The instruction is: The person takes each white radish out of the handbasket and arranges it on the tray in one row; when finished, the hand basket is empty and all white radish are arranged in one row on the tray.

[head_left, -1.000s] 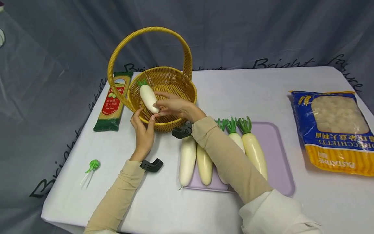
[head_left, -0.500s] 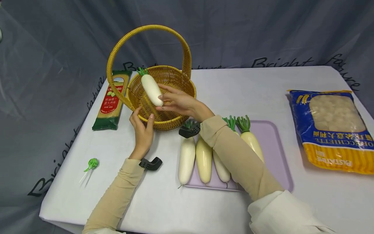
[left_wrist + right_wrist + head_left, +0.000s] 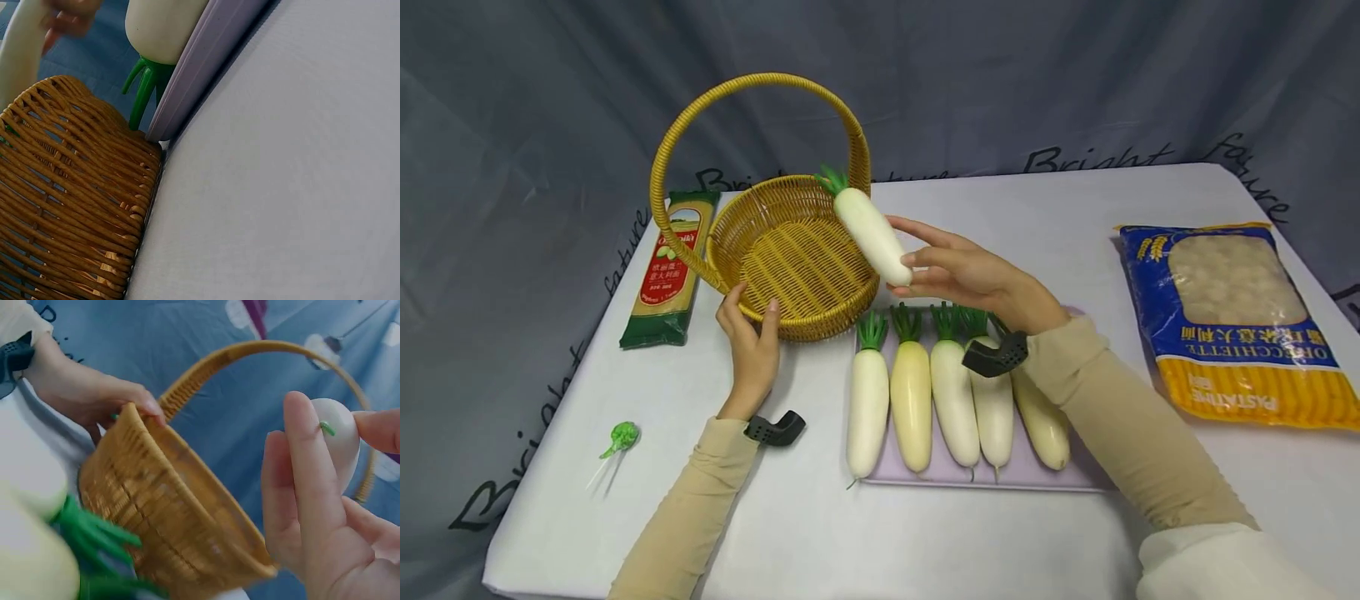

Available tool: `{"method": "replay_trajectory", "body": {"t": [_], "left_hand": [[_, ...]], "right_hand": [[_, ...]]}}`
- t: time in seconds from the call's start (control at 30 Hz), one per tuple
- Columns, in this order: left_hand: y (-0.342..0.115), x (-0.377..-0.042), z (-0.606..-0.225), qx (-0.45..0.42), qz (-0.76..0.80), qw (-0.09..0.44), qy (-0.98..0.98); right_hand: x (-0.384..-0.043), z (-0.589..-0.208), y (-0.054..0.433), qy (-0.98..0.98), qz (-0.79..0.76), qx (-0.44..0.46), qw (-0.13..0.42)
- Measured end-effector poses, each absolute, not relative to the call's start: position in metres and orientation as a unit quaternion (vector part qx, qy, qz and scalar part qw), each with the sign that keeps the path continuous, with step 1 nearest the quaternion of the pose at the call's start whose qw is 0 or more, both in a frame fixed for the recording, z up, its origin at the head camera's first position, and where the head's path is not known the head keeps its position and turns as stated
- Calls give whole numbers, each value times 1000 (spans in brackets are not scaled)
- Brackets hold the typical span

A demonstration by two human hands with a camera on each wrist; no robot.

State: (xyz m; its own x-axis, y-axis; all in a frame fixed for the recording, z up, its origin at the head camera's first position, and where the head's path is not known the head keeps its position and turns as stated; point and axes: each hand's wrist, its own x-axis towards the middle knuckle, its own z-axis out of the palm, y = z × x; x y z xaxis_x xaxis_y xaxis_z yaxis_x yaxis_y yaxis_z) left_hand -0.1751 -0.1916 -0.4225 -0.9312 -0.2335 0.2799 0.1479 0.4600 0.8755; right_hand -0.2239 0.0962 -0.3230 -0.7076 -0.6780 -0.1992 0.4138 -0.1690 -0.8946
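A white radish (image 3: 872, 237) with green leaf stubs hangs tilted over the right rim of a wicker basket (image 3: 801, 271). My right hand (image 3: 977, 277) pinches it near its root tip, thumb and fingers on either side. At the basket's near left rim, my left hand (image 3: 751, 354) grips the edge, as the right wrist view also shows. No radish shows inside the basket in the head view. Several more radishes (image 3: 912, 408) lie side by side on a lilac tray (image 3: 1088, 462), partly behind my right wrist.
A pasta packet (image 3: 666, 279) lies left of the basket. At the right is a blue and yellow orecchiette bag (image 3: 1236, 317). A green lollipop (image 3: 623, 435) sits at the front left. The basket's tall handle (image 3: 760, 79) arches over its opening.
My right hand has lifted the radish up and to the right, from inside the basket to its right rim. My left hand has stayed on the rim.
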Motion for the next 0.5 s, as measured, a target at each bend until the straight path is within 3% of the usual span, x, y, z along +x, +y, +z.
{"method": "replay_trajectory", "body": {"t": [0.5], "left_hand": [[-194,-176,-423,25,-526,177,-832]], "right_hand": [[-146,-370,232,608,-736,-152,256]]}}
